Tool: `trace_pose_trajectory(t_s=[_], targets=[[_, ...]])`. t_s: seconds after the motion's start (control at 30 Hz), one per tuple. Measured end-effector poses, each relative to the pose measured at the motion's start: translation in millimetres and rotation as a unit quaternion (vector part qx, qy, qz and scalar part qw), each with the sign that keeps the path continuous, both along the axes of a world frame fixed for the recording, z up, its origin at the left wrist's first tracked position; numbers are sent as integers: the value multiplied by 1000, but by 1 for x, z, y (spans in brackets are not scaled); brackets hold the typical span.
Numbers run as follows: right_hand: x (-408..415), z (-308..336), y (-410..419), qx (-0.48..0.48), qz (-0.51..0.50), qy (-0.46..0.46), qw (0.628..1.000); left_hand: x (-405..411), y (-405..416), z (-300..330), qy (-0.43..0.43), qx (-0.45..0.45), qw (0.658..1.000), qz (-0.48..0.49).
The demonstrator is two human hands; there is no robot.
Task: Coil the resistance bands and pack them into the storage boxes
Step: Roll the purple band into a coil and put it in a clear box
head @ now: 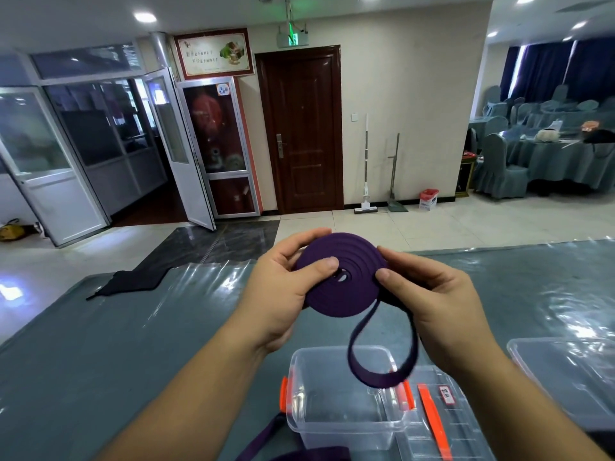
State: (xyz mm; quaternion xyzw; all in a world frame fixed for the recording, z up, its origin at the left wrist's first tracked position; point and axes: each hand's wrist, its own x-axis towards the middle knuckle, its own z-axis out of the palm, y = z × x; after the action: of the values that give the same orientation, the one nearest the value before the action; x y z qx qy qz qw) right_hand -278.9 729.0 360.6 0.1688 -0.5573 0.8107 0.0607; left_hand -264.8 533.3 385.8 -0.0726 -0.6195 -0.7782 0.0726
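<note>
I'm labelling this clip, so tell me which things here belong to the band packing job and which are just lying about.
Part of the job:
- purple band coil, gripped by the left hand and right hand, tail loop hanging
- open clear storage box
- its lid alongside
- second purple band by the box

Lying about:
- black cloth on the table's far edge
- mop against the wall
- red-lined bin
</note>
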Motion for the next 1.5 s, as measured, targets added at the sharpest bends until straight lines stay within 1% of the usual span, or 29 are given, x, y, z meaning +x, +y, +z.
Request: trace_pose_trajectory(t_s=[0.07, 0.13, 0.2, 0.27, 0.33, 0.43, 0.53, 0.57, 0.63, 0.73, 0.8, 0.87, 0.93, 1.03, 1.1, 1.17, 1.23, 1.3, 1.4, 1.5], targets=[[2, -2, -2, -4, -5, -2, 1000, 0, 6, -5, -7, 21, 1000, 16], [2, -3, -1, 6, -12, -7, 1000, 1, 7, -9, -15, 5, 1000, 16], [-1, -3, 3, 29, -10, -16, 999, -1, 0, -9, -7, -62, 998, 12], [-2, -2, 7, 64, -9, -14, 998, -1, -7, -7, 2, -138, 990, -14], [-3, 0, 8, 64, -9, -17, 998, -1, -10, -2, 2, -166, 986, -35], [0, 3, 7, 23, -5, -23, 999, 0, -8, 1, 13, -119, 992, -27], [3, -2, 1, -15, -5, -38, 999, 1, 2, -6, 8, -45, 999, 12], [4, -4, -1, -27, -11, -47, 998, 2, 5, -10, 4, -35, 999, 23], [4, -6, 0, -33, -19, -60, 997, 3, 6, -15, 0, -50, 998, 27], [4, -4, 4, 3, 4, -56, 998, 2, -1, -12, 7, -129, 992, 1], [4, 0, 4, 17, 11, -43, 999, 2, -3, -6, 20, -146, 989, -10], [3, 2, 2, 0, -1, -38, 999, 2, 0, -4, 32, -114, 993, 1], [4, 2, -2, -19, -16, -38, 999, 2, 8, -7, 40, -69, 996, 32], [6, -3, -6, -28, -23, -41, 998, 2, 17, -17, 29, -27, 997, 60], [6, -5, -3, -18, -27, -45, 998, 2, 17, -21, 17, -42, 998, 46], [5, -4, 1, 9, -21, -45, 999, 1, 10, -19, 16, -95, 995, 17], [4, -1, 4, 31, -12, -42, 999, 0, 4, -13, 19, -121, 992, -4], [4, 0, 3, 18, -14, -44, 999, 0, 2, -8, 26, -110, 994, -1], [7, 0, -2, -13, -41, -48, 998, 1, 11, -12, 43, -74, 995, 46], [9, -4, -4, -12, -50, -48, 998, 2, 17, -23, 31, -42, 995, 79]])
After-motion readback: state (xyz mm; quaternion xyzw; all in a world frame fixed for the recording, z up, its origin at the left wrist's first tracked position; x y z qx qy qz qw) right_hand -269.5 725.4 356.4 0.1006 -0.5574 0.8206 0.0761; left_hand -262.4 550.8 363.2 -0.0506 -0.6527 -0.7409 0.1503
